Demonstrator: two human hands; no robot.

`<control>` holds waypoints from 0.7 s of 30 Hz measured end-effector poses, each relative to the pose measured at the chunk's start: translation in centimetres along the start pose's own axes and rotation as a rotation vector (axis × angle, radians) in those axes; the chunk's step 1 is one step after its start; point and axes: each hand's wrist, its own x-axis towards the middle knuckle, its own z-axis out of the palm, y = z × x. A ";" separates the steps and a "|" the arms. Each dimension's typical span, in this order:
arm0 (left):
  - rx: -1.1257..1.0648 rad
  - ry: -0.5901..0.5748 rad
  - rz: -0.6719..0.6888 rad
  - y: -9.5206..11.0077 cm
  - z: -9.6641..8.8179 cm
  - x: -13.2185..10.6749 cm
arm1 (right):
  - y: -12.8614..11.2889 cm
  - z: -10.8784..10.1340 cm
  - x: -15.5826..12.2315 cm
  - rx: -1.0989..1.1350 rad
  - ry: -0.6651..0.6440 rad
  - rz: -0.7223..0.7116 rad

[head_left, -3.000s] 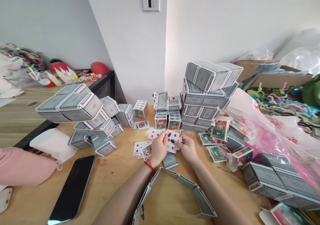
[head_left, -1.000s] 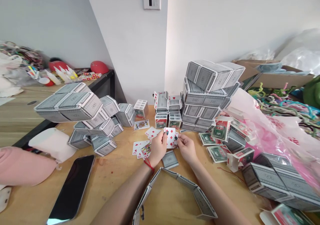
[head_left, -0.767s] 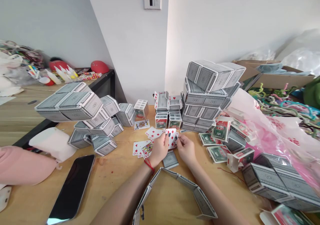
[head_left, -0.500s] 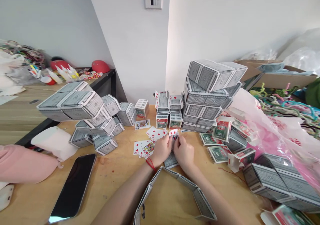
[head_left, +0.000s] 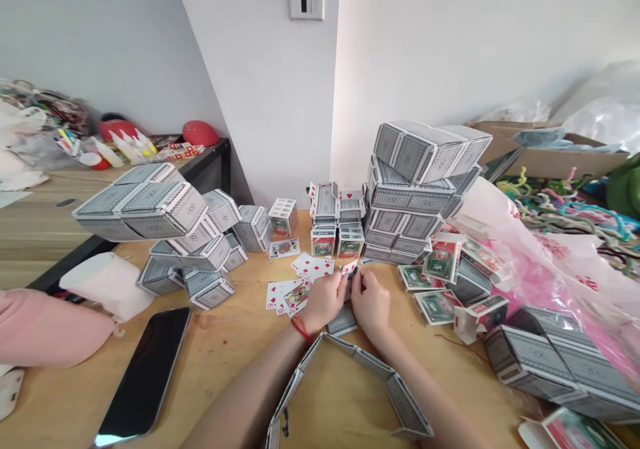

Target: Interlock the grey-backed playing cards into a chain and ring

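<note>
My left hand (head_left: 324, 300), with a red cord at its wrist, pinches a playing card (head_left: 349, 268) that shows red diamonds. Close beside it, my right hand (head_left: 371, 302) has its fingers closed on the same card or cards; how many are held I cannot tell. Below the hands, grey-backed cards (head_left: 343, 322) lie face down on the table. Left of my left hand, several face-up cards (head_left: 295, 292) are spread out. Between my forearms stands a bent strip of joined folded cards (head_left: 363, 359), standing on edge like a low wall.
Stacked card blocks rise at the left (head_left: 160, 206) and right (head_left: 420, 189). A small card structure (head_left: 327, 202) stands against the wall. Card boxes (head_left: 440, 306) and pink plastic (head_left: 550, 282) lie to the right. A phone (head_left: 145, 376) and pink pouch (head_left: 55, 329) lie left.
The held card tilts more to the right, and my right hand has shifted slightly right. Both hands still grip at the same spot.
</note>
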 end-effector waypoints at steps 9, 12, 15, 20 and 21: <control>0.012 0.017 0.068 0.3 0.1 -0.2 | 0.6 -0.2 0.7 0.133 0.000 0.065; 0.000 0.072 -0.025 0.3 0.3 -0.2 | 0.8 -0.1 0.9 0.299 -0.049 0.051; -0.012 0.169 -0.167 0.0 0.2 -0.1 | 0.7 0.0 1.0 0.502 -0.164 0.028; -0.054 0.281 -0.299 -0.5 -0.1 0.1 | 0.6 -0.1 1.2 0.700 -0.327 0.009; -0.056 0.286 -0.300 -0.5 -0.1 0.1 | 0.6 -0.2 1.3 0.711 -0.339 0.003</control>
